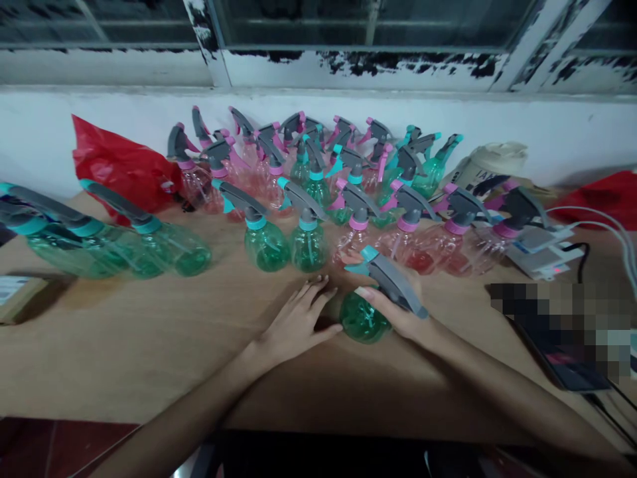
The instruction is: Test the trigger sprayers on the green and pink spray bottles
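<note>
One green spray bottle (361,320) on table (149,332), front middle, tilted, in right hand (404,317); grip closed round its neck. Left hand (296,323) flat on table just beside it, grip wide, holding nothing. Row behind: two green bottles (266,247), four pink bottles (409,251). Far left: three lying green bottles (185,251). Back cluster (298,143) too crowded to count. Two red bags (119,166).

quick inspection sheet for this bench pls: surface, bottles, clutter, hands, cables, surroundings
surface: wooden table, no spills seen
job's things: green spray bottle in hand; rows of green and pink spray bottles behind it
clutter: red bag, cardboard box at left
grippers: right hand grips the bottle near its neck; left hand flat on the table beside it
cables: white cables at right
surroundings: white wall, window frame with peeling paint
</note>
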